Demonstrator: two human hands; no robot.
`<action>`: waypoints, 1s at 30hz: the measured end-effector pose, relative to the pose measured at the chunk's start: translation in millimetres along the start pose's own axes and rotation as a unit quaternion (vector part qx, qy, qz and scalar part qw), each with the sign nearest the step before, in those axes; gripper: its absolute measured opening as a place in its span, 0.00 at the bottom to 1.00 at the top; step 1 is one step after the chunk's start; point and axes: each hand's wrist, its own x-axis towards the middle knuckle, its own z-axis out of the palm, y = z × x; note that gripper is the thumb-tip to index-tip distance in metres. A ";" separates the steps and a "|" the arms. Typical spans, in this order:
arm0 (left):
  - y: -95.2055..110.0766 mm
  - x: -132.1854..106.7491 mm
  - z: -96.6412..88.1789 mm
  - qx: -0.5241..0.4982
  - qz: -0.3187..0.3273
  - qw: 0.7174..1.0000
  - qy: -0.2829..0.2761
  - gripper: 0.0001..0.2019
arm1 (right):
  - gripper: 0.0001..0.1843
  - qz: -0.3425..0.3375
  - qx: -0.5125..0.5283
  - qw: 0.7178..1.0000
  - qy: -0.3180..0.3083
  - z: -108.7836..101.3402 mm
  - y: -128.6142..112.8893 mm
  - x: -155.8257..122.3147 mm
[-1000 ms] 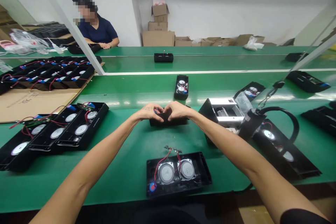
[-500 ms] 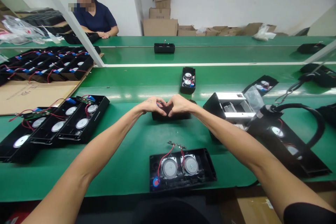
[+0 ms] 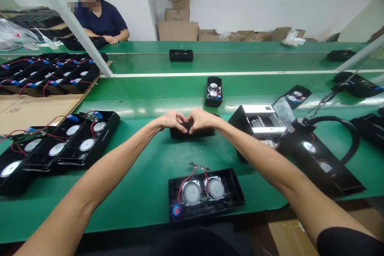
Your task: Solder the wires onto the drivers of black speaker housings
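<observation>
My left hand (image 3: 174,120) and my right hand (image 3: 203,120) meet over a black speaker housing (image 3: 200,133) lying crosswise on the green bench. Both are closed on it, fingers curled over the top and far side, thumbs pointing down at its near wall. What the fingertips touch inside is hidden. Nearer to me lies an open speaker housing (image 3: 235,198) with two round grey speakers (image 3: 191,193), red wires, a blue-and-red round part (image 3: 177,209) and a small circuit board (image 3: 199,166) sticking out beyond its far edge.
Several open housings (image 3: 87,140) with boards and wires lie at left, with more on cardboard (image 3: 39,108) behind. A black-and-white device (image 3: 261,120) and a black curved cable (image 3: 351,132) are at right. Another housing (image 3: 214,92) lies ahead. A person (image 3: 102,18) sits across the bench.
The view has shifted slightly, so the bench things appear a little further left. My hands stay on the same housing, with the thumbs slightly lower against it.
</observation>
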 end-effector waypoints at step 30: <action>-20.1 -55.4 59.5 0.201 0.144 0.966 0.071 0.14 | 0.18 0.005 0.027 0.730 0.683 75.8 -1.1 -214.0</action>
